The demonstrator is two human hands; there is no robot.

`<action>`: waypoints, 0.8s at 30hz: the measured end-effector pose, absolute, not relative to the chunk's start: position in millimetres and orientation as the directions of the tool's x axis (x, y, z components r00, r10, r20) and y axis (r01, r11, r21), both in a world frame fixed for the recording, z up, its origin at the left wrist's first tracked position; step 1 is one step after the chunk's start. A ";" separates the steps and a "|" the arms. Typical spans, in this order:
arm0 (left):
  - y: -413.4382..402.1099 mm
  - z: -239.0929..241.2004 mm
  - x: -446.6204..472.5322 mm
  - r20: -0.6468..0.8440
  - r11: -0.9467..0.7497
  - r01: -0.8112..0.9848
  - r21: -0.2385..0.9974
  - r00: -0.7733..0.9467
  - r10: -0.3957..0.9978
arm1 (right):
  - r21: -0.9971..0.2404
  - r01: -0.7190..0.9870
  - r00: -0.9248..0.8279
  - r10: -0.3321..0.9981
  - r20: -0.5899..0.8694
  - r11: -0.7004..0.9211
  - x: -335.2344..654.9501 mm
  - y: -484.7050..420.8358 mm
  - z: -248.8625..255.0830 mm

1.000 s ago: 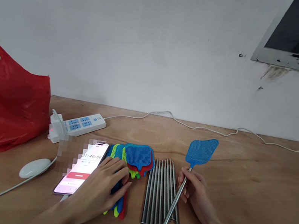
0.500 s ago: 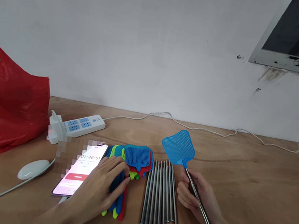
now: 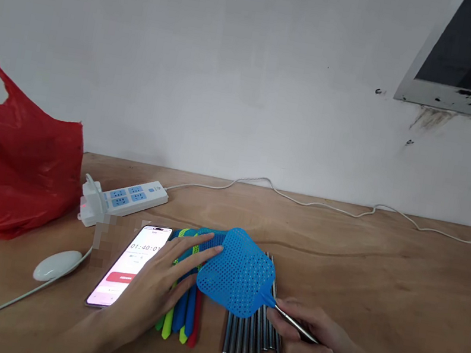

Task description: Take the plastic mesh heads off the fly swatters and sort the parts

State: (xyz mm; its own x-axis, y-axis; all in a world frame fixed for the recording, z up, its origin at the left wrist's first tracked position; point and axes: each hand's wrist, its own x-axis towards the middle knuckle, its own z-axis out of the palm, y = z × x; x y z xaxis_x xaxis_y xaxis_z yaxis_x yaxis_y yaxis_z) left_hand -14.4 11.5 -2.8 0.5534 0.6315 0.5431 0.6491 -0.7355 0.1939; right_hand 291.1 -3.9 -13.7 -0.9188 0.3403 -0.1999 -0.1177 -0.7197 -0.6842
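Since 0.5 s earlier, the blue perforated plastic fly swatter [image 3: 237,273] had swung down and to the left. Its head, previously raised beyond the far ends of the rods, lay low over them. The left fingers had also reached further forward.

Findings, left to right:

1. A red plastic carrier bag [image 3: 7,162], a white power strip [image 3: 125,199] and a lit smartphone [image 3: 130,264] sat on the wooden table [image 3: 382,273], untouched.
2. The left hand [image 3: 153,292] lay palm down on the stack of coloured plastic swatter heads [image 3: 179,321]. Its fingers were straight and slightly spread and gripped nothing, with the fingertips [image 3: 215,249] touching the near-left edge of the blue head.
3. The fly swatter's long axis ran from upper left to lower right. Its head overlapped the stack's right side and the row of bare steel rods [image 3: 245,339].
4. The right hand [image 3: 311,346] was closed around the swatter's thin steel handle just behind the head. The left hand was the nearer of the 2 to the head's free edge.
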 end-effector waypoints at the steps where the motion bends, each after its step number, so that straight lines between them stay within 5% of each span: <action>1: 12.0 -3.0 -16.0 0.547 -0.748 0.640 0.175 0.568 0.615 | -0.692 -0.104 -0.916 0.339 -0.213 -0.715 290.7 -4.3 -13.4; 10: 10.5 4.2 -26.7 0.639 -0.847 0.505 0.165 0.600 0.482 | -0.882 -0.080 -0.851 0.492 -0.182 -0.464 271.6 -17.5 -14.2; 16: 0.6 11.9 -13.1 0.560 -0.741 0.436 0.510 0.486 0.671 | -0.984 0.148 -0.747 0.641 -0.177 -0.098 272.4 -23.1 -4.3; 21: -1.2 12.9 -2.6 0.260 -0.370 0.235 0.899 0.394 0.882 | -0.950 0.303 -0.716 0.678 -0.169 0.083 275.2 -20.7 0.6; 24: 0.3 12.9 -3.1 0.101 -0.162 0.104 0.981 0.438 0.893 | -0.922 0.338 -0.696 0.709 -0.110 0.189 275.1 -19.0 -0.3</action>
State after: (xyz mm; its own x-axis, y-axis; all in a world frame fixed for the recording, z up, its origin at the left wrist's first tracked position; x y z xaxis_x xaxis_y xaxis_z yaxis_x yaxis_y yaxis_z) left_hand -3.1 0.3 12.9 0.4383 0.8931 0.1009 0.1043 -0.1620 0.9813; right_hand 275.1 -19.0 -0.3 -0.6964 0.7092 -0.1101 0.3384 0.1892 -0.9218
